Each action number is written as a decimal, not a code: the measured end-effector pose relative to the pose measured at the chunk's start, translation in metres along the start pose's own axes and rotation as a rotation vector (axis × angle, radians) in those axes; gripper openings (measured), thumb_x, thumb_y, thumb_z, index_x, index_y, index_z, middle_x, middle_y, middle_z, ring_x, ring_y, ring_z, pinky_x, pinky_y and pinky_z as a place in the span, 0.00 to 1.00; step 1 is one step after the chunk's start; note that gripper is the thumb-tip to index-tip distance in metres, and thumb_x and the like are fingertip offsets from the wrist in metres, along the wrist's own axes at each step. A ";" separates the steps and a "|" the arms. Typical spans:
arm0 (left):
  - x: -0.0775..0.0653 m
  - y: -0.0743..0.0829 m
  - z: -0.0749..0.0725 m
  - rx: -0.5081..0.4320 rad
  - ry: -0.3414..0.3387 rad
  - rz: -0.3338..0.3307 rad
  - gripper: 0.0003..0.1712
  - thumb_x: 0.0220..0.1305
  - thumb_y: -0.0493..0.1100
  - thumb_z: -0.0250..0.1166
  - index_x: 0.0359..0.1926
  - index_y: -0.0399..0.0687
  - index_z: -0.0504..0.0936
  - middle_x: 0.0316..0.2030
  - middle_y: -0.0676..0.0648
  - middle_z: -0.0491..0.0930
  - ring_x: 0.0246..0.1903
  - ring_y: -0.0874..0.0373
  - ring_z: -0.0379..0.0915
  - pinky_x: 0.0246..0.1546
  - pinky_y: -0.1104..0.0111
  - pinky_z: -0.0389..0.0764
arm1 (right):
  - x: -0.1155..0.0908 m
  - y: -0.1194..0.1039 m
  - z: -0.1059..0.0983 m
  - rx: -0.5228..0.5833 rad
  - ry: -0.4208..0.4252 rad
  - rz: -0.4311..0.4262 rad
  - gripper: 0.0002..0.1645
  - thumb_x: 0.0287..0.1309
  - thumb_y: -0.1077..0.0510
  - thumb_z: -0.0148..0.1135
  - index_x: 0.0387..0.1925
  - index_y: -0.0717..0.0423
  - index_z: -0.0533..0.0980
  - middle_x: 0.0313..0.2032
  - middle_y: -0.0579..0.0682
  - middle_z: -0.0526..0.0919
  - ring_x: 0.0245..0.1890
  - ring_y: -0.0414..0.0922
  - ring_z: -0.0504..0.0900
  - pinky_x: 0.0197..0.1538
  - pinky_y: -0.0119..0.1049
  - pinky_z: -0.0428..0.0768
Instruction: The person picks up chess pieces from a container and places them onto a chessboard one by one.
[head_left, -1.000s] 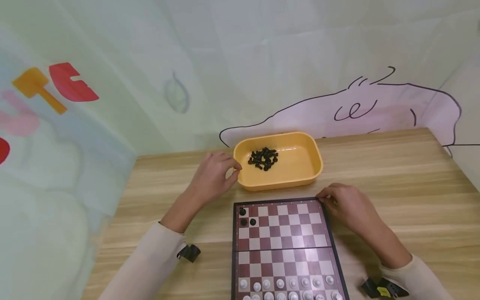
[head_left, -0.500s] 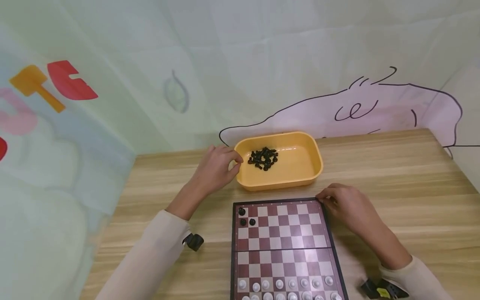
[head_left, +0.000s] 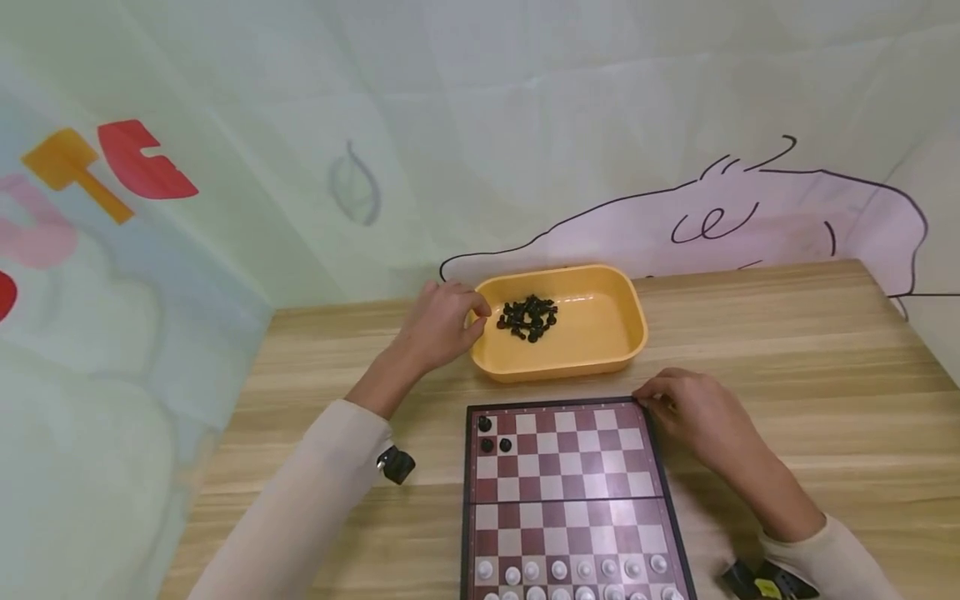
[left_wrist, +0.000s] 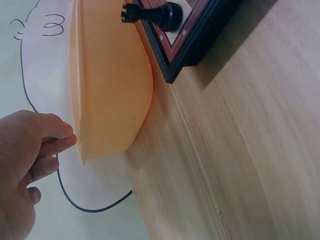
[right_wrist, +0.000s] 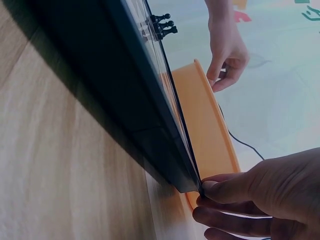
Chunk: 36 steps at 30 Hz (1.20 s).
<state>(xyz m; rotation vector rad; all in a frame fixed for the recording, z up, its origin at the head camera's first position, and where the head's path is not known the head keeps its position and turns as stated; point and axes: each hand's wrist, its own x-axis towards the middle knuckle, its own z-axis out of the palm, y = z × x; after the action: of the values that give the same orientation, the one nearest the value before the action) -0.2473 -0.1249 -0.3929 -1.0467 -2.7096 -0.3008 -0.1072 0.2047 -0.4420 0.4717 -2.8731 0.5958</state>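
Note:
In the head view my left hand (head_left: 444,327) is over the left rim of a yellow plastic tray (head_left: 600,329). Its fingers are loosely bent, with a gap between thumb and forefinger and nothing visible held. A heap of black chess pieces (head_left: 528,318) lies in the tray's left part. My right hand (head_left: 697,412) pinches the far right corner of a folding chessboard (head_left: 551,510), as the right wrist view confirms. At the board's far left corner stands a black rook (left_wrist: 162,16), with two black pawns (head_left: 506,445) close by. White pieces (head_left: 558,570) line the near rows.
A wood-grain table (head_left: 810,350) carries everything, with the tray just behind the board. A printed cloth backdrop (head_left: 600,125) rises along the table's back and left edges. Black wrist cameras (head_left: 396,465) hang at both sleeves.
My left hand has shifted slightly right and away from me, from beside the tray's left rim to over it. The right hand stays at the board's corner; the chess pieces look unmoved.

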 end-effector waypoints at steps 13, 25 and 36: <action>0.019 -0.006 0.010 -0.014 -0.074 -0.031 0.08 0.59 0.44 0.62 0.37 0.51 0.85 0.35 0.57 0.82 0.39 0.58 0.69 0.42 0.61 0.63 | -0.002 0.001 0.001 0.006 0.009 -0.008 0.08 0.48 0.64 0.68 0.31 0.49 0.84 0.31 0.42 0.82 0.30 0.40 0.77 0.33 0.40 0.77; 0.037 -0.002 0.020 0.034 -0.150 -0.065 0.10 0.60 0.44 0.62 0.41 0.52 0.86 0.38 0.55 0.82 0.42 0.57 0.67 0.43 0.60 0.63 | -0.001 0.001 0.001 -0.007 0.009 -0.016 0.07 0.49 0.63 0.67 0.31 0.49 0.84 0.31 0.42 0.82 0.30 0.41 0.78 0.33 0.41 0.77; 0.050 0.006 0.031 0.102 -0.216 -0.050 0.12 0.62 0.46 0.62 0.45 0.55 0.85 0.42 0.56 0.81 0.43 0.58 0.65 0.39 0.63 0.60 | 0.000 0.003 0.002 0.003 0.006 -0.010 0.07 0.48 0.63 0.68 0.31 0.48 0.84 0.31 0.42 0.82 0.30 0.40 0.78 0.33 0.40 0.77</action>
<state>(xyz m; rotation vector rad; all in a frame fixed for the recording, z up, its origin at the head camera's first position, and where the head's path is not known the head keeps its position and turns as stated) -0.2831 -0.0801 -0.4082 -1.0385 -2.9099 -0.0581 -0.1083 0.2062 -0.4445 0.4843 -2.8631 0.5990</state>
